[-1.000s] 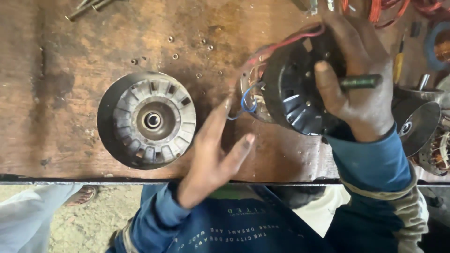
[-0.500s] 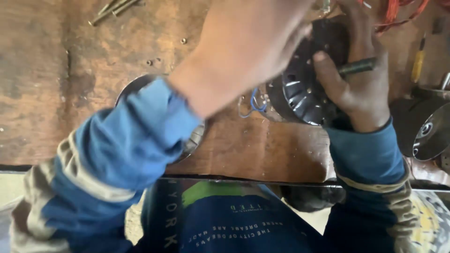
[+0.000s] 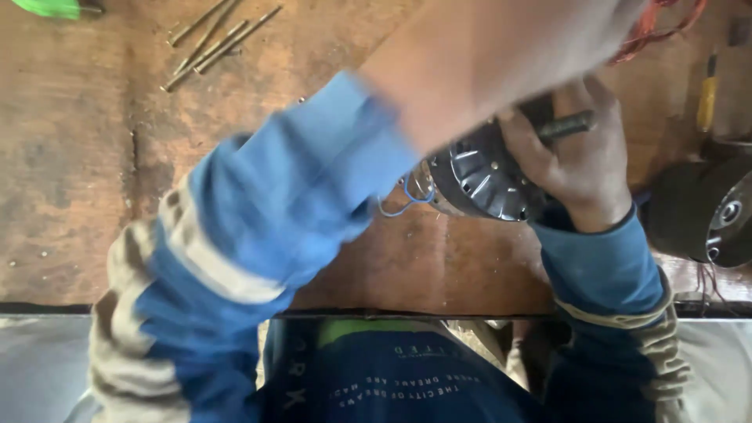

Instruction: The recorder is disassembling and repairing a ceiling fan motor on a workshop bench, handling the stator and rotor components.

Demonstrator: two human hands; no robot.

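My right hand [image 3: 583,168] grips a black round motor body [image 3: 478,180], with the thumb lying along its metal shaft [image 3: 568,125]. Thin blue wires [image 3: 399,205] loop out of the motor's left side. My left hand [image 3: 509,63] is raised close to the camera and blurred, reaching across toward the top right above the motor. Its fingers run out of the frame, so its grip does not show. The blue left sleeve [image 3: 258,211] covers the middle of the wooden bench [image 3: 78,157] and hides the round ribbed cover that lay there.
Several thin metal rods [image 3: 219,39] lie at the bench's far left, with a green object [image 3: 47,6] in the corner. A black round housing [image 3: 705,211] sits at the right, a yellow-handled tool [image 3: 707,102] above it, and red wires [image 3: 658,31] at the top right.
My left hand has lifted off the bench and swung up and right across the view, now covering the ribbed cover. The right hand keeps its hold on the motor.
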